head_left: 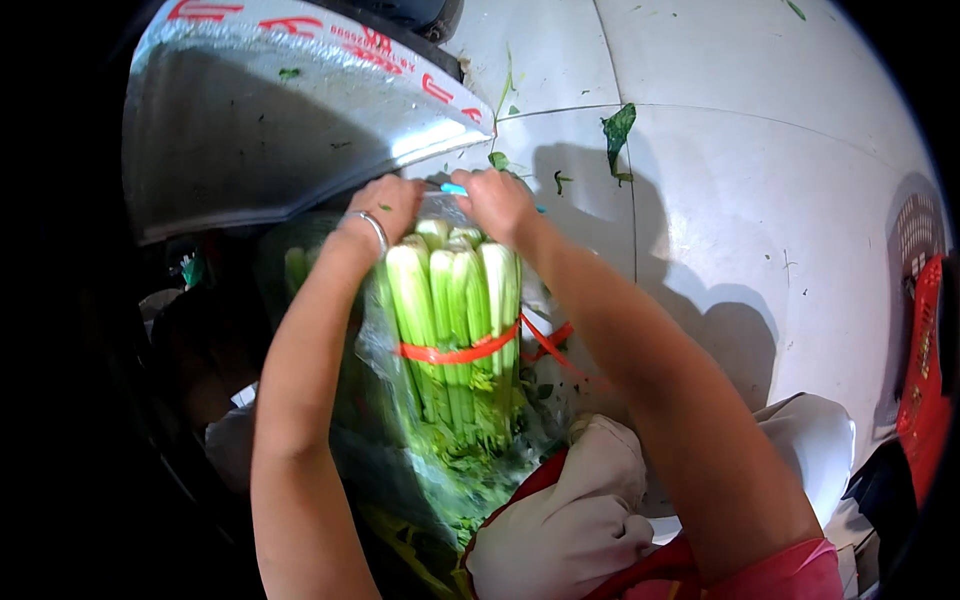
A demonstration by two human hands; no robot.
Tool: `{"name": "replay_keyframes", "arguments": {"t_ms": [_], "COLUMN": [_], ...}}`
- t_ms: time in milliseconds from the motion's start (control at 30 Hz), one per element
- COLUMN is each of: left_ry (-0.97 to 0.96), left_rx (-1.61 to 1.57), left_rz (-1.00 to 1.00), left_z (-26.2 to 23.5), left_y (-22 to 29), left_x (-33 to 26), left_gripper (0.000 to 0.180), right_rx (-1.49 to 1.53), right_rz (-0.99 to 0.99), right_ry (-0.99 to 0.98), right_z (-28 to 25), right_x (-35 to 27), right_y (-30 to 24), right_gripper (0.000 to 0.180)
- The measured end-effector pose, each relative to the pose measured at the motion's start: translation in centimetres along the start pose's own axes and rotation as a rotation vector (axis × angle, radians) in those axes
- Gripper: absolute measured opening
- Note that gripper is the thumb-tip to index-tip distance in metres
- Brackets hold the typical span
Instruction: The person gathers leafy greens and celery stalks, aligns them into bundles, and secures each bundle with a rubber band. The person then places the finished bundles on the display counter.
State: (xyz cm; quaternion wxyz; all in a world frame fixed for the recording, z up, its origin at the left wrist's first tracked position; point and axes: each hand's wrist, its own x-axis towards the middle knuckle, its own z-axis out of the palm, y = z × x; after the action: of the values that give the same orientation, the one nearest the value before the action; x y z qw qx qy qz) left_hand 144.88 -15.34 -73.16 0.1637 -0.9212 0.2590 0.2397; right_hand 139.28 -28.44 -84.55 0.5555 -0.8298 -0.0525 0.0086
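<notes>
Bare forearms (pixel 300 420) flank a clear bag (pixel 374 335) of red-banded celery (pixel 460 300), cut ends near its far edge; right hand (pixel 495 203) clamps fingers on a slim blue object (pixel 453 189); left hand (pixel 392 205) curls, hold unclear.

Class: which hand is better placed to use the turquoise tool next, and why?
Probably the right hand: the turquoise tool sticks out of its grip, near the banded celery. The left hand shows no tool.

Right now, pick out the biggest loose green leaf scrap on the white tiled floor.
The dark green, elongated leaf, beyond and rightward of the right hand, lying over a dark floor joint; other scraps are plainly smaller.
</notes>
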Motion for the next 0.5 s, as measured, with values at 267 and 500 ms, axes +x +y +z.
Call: {"name": "replay_keyframes", "arguments": {"t_ms": [267, 500], "left_ry": [0.115, 0.067], "left_rx": [0.083, -0.087], "left_rz": [0.121, -0.030], "left_z": [0.0, -0.8], "left_y": [-4.2, -2.5], "left_x": [-2.2, -5.1], "left_gripper": [0.017, 0.016], "right_rx": [0.555, 0.494], "right_rz": [0.118, 0.148], "right_ry": [-0.050, -0.059], "right_z": [-1.6, -0.3], "right_x": [-11.8, -17.7], "right_y": [-3.2, -3.4], "right_gripper": [0.017, 0.025]}}
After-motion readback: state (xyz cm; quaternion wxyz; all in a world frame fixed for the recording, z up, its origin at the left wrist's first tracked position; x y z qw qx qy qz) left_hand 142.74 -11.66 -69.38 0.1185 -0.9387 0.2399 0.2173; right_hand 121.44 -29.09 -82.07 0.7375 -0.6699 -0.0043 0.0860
